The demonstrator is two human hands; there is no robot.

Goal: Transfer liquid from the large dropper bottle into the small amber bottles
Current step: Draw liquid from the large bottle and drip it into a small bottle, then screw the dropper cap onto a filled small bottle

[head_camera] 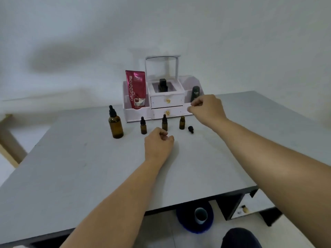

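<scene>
Just beyond left fingers (163, 136), small bottle (164, 122)

Amber bottles (115, 125), black caps; magenta tube (137, 89); grey table (71, 167).

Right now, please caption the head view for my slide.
Left hand and right hand near small amber bottles, one uncapped; large dropper bottle capped.

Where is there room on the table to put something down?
Bare table lies left of the large dropper bottle, and in front, between the two forearms. It is crowded along the row of small amber bottles before the white organizer.
</scene>
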